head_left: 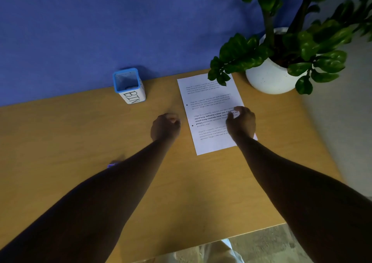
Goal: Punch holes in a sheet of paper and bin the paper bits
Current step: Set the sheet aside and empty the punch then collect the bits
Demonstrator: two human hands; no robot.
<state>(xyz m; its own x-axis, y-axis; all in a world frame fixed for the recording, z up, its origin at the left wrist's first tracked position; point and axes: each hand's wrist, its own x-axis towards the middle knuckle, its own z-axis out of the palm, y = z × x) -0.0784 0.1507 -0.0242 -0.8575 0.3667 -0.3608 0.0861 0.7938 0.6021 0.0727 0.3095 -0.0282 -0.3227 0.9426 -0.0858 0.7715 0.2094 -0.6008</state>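
Paper sheet [211, 111] flat on counter [80, 141], two holes along its left edge.
I see right hand [240, 122] curled, fingertips on the sheet; left hand [165, 126] fisted beside it, contents unclear; bin [129, 85] well left.

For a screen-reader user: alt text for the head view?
A printed sheet with two punched holes lies on a wooden table; the right hand rests on it, the left hand is curled beside it. A bin stands behind.
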